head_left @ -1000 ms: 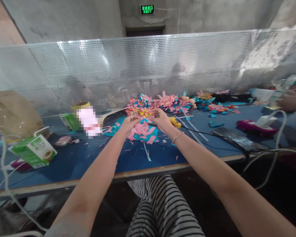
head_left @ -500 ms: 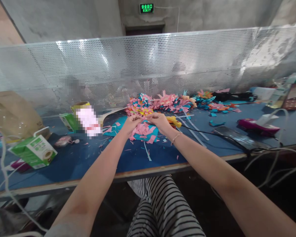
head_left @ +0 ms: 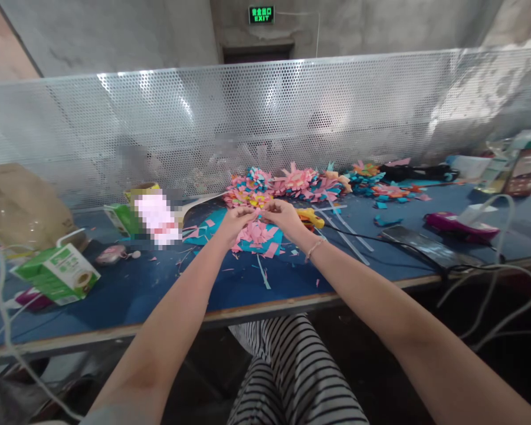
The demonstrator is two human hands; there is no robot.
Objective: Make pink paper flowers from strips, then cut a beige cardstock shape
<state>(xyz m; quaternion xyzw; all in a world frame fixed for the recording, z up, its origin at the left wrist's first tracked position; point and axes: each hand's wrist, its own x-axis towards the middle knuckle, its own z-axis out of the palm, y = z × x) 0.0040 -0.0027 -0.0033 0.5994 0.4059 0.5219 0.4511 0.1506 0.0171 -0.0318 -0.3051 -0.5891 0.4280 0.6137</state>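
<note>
My left hand [head_left: 236, 221] and my right hand [head_left: 281, 213] meet at their fingertips above a heap of pink pieces [head_left: 255, 235], which lies on a blue sheet [head_left: 207, 229]. The fingers of both hands are pinched on a small pink piece [head_left: 259, 212], mostly hidden between them. Right behind the hands are pink, yellow and blue fringed bundles [head_left: 248, 192]. A yellow tool [head_left: 312, 218] with a black cord lies just right of my right hand.
Green cartons [head_left: 64, 273] and a blurred phone [head_left: 156, 217] stand to the left. Pale strips [head_left: 349, 236], a dark phone [head_left: 425, 248] and a purple object [head_left: 460, 227] lie to the right. A perforated metal screen [head_left: 256, 112] runs behind the table.
The fingers of my right hand have shifted slightly and curl a little more near the pink piece. The whole view has moved a little; the objects on the table keep their places.
</note>
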